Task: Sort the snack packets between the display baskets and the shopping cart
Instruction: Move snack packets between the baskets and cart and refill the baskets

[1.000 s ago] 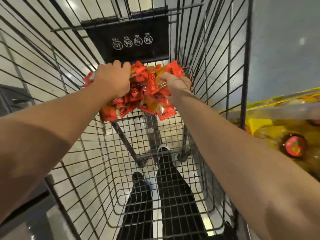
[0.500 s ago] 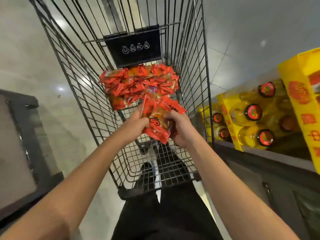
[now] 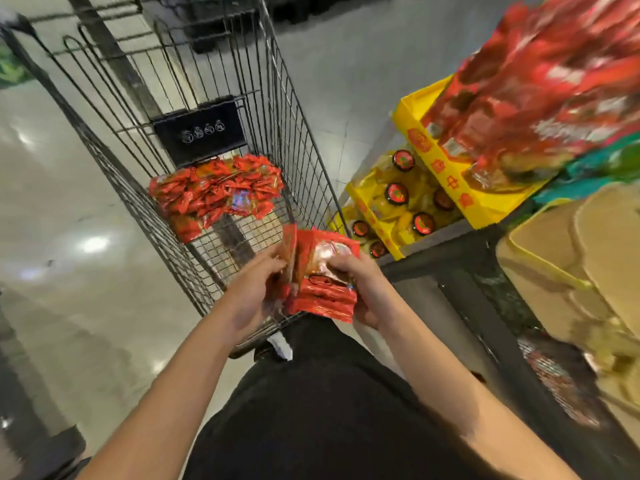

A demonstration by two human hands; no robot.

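Shop floor (image 3: 346,81), wire cart (image 3: 277,109) ahead; I see left hand (image 3: 256,292) and right hand (image 3: 360,289) both gripping red packets (image 3: 322,289).

Both arms forward, left hand (image 3: 256,292) and right hand (image 3: 360,289) close together, fingers curled.
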